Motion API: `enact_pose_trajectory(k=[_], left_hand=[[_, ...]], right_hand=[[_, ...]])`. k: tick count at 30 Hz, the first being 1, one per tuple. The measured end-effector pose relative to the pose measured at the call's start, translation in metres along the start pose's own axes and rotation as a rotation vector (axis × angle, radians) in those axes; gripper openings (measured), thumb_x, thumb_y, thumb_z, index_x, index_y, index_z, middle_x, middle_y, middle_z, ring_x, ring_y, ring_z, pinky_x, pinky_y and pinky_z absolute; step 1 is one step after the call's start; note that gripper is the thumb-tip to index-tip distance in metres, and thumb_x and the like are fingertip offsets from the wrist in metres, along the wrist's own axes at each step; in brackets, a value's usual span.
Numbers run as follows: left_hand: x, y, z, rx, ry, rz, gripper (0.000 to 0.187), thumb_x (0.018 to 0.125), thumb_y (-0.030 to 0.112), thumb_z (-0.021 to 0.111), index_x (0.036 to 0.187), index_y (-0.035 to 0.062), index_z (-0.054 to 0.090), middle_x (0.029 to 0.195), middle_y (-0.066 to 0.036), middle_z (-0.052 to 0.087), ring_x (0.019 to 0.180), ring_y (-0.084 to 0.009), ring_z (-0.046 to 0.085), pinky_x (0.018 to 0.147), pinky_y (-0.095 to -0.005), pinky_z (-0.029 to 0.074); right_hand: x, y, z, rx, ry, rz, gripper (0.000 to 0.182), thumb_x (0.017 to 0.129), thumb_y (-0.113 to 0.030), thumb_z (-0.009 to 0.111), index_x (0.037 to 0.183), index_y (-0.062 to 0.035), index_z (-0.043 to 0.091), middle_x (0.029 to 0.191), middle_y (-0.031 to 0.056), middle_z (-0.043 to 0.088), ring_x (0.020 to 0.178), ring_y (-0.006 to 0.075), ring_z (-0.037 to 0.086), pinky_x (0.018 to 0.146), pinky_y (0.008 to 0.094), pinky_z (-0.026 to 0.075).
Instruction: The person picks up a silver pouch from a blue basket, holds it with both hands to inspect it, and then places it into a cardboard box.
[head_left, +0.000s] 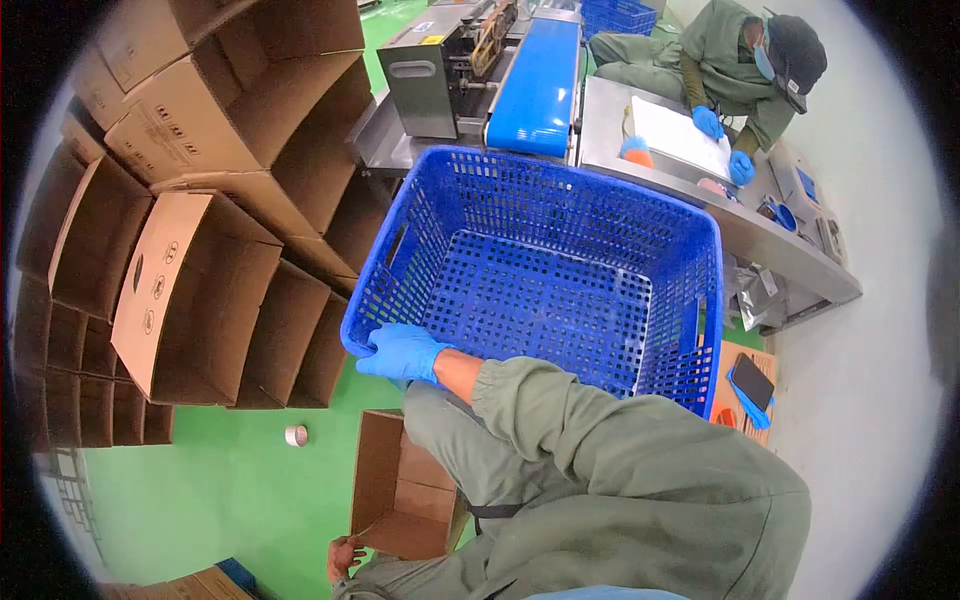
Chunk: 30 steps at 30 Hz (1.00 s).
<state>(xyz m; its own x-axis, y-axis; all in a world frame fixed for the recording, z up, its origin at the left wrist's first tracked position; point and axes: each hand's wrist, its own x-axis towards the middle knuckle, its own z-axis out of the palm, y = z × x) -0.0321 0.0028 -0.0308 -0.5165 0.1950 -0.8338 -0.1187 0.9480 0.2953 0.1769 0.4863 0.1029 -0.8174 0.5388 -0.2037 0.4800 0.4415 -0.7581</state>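
Note:
A large blue plastic basket [545, 300] with perforated walls stands tilted in the middle of the view, with nothing inside it. My right hand [402, 352], in a blue glove, grips its rim at the near left corner, and my right arm reaches across in front of the basket. Lower left, my left hand [346, 557] is bare, its fingers curled at the edge of an open cardboard box [385, 475]. That box sits on the green floor beside my leg. Part of the left hand's grip is hard to make out.
Open cardboard boxes [190, 300] are stacked on the left. A tape roll [296, 435] lies on the floor. Beyond the basket are a machine with a blue conveyor belt [537, 85] and a metal table [790, 245], where a gloved co-worker [740, 80] sits. A phone [753, 380] lies at right.

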Motion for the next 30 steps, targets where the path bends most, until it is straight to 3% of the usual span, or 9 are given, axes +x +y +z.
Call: enact_pose_trajectory(k=[9,11,21,27,30], left_hand=[[0.005,-0.005,0.000,-0.029,0.015,0.031,0.034,0.088,0.023,0.054,0.109,-0.0034,0.061,0.088,-0.011,0.067,0.072,-0.0205,0.065,0.055,-0.0310,0.048],[0.012,-0.008,0.001,0.056,0.150,0.047,0.035,0.087,0.023,0.056,0.110,-0.0041,0.060,0.089,-0.012,0.067,0.074,-0.0218,0.066,0.055,-0.0318,0.050],[0.006,-0.004,-0.003,0.075,0.048,0.068,0.039,0.090,0.025,0.054,0.116,-0.0036,0.056,0.100,-0.010,0.065,0.081,-0.0234,0.067,0.059,-0.0322,0.050],[0.011,-0.004,-0.002,0.095,0.086,0.043,0.038,0.091,0.026,0.055,0.114,-0.0038,0.057,0.099,-0.011,0.065,0.079,-0.0227,0.067,0.058,-0.0316,0.049],[0.009,-0.005,0.002,0.044,0.071,0.053,0.038,0.089,0.025,0.055,0.110,-0.0069,0.060,0.088,-0.014,0.067,0.077,-0.0229,0.067,0.056,-0.0315,0.051]], right_hand=[[-0.002,-0.001,0.000,-0.016,0.005,-0.001,0.056,0.077,-0.048,0.053,0.101,0.0018,0.064,0.100,0.0239,0.064,0.093,0.0368,0.062,0.082,0.0444,0.047],[-0.001,-0.001,0.000,-0.024,-0.005,0.012,0.057,0.077,-0.048,0.053,0.101,0.0019,0.064,0.101,0.0244,0.063,0.093,0.0368,0.062,0.082,0.0441,0.048],[-0.001,-0.002,0.000,-0.017,0.003,0.013,0.055,0.076,-0.047,0.053,0.101,0.0015,0.065,0.100,0.0243,0.064,0.092,0.0376,0.063,0.081,0.0453,0.049],[-0.003,-0.003,-0.003,-0.011,0.011,0.021,0.055,0.076,-0.046,0.053,0.100,0.0019,0.065,0.100,0.0247,0.064,0.092,0.0377,0.063,0.082,0.0453,0.048],[-0.003,-0.002,-0.001,-0.025,0.006,0.010,0.054,0.076,-0.045,0.053,0.099,0.0019,0.065,0.100,0.0247,0.063,0.094,0.0381,0.062,0.083,0.0451,0.048]])
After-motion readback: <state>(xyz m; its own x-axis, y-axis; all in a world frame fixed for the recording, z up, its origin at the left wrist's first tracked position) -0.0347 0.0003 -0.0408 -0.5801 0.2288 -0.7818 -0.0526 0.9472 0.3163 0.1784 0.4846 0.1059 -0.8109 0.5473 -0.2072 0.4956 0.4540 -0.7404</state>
